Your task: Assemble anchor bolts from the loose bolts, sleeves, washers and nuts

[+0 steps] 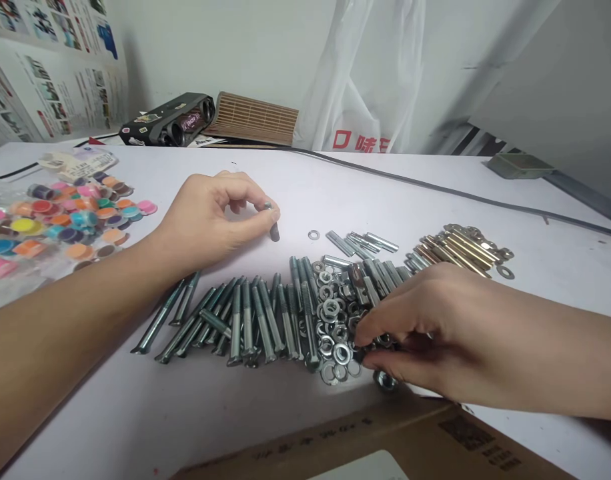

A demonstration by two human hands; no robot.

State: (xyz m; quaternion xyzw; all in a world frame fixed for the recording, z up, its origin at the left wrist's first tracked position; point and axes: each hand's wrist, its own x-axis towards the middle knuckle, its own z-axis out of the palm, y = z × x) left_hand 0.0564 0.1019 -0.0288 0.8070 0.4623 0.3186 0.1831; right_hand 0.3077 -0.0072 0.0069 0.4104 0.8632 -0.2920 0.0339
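Observation:
My left hand (220,210) rests above the table with thumb and fingers pinched on a short metal pin (274,231), held nearly upright. Over the heap of washers (330,309), my right hand (425,327) reaches in with its fingertips close together; what lies between them, if anything, is hidden. A loose nut (385,381) sits just below that thumb. Left of the washers lies a row of long bolts (245,320). Short metal sleeves (380,273) lie behind the right hand's fingers, and a few pins (363,244) are spread beyond them. One single washer (313,235) lies apart.
Brass-coloured bolts (463,248) are piled at the right. Bagged colourful paint pots (60,220) lie at the left. A cardboard box (305,443) stands at the front edge. At the back are a black box (170,120), a cable (385,172) and a white plastic bag (365,73).

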